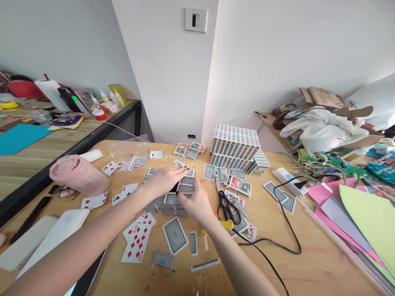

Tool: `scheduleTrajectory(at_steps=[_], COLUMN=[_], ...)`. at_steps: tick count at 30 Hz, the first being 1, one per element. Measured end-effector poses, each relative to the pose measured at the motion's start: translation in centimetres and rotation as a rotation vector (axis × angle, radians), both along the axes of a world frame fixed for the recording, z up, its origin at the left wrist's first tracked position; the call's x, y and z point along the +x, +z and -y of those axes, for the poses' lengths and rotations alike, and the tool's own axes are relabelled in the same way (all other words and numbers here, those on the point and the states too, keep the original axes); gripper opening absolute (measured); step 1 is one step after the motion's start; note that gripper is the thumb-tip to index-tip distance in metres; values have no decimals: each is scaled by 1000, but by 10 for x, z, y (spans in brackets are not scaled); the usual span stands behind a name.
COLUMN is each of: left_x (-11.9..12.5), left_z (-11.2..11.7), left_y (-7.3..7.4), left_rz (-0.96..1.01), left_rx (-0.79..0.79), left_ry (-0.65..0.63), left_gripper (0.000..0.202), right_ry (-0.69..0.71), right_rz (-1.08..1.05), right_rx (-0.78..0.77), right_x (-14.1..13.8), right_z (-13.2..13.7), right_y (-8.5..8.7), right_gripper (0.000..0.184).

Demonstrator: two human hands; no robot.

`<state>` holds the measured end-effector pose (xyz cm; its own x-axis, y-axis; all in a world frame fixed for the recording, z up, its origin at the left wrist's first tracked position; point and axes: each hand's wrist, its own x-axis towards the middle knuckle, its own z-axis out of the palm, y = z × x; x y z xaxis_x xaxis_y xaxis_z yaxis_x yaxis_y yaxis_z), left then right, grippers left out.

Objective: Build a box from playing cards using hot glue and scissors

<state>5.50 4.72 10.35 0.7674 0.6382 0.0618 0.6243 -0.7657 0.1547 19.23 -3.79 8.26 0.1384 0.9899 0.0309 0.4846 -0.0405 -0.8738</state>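
In the middle of the table, a box covered with grey patterned playing cards (168,200) lies flat. My left hand (166,181) reaches across its top, fingers stretched out flat towards the far right corner. At the right end, my right hand (197,199) grips the box's upper part between thumb and fingers. A dark gap shows in the top between both hands. Right of my right hand lie black-handled scissors (227,205) and a yellow glue gun (226,224), partly behind my forearm. Cut card strips (194,243) and a card back (175,235) lie in front of the box.
Stacked card packs (235,142) stand at the back right. A power strip (290,181) with a black cable (288,222) lies at the right, near coloured paper sheets (364,222). A rolled pink cloth (78,176) and a white case (58,238) are on the left.
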Motion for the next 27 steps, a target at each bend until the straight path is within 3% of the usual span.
scheduleTrajectory(at_steps=[10,22,27], left_x=[2,4,13], left_z=[2,-19,-19], left_y=[-3,-14,-13], left_rz=[-29,-15,-91], left_rx=[131,689,881], left_ry=[-100,-464,-501], left_gripper=[44,28,22], right_ry=[-70,-95,-75], right_rz=[46,7,-11], right_rx=[9,31,35], right_x=[-5,-5,-3], right_z=[-3,-2,0], right_y=[-8,-9,-4], right_gripper=[43,39,35])
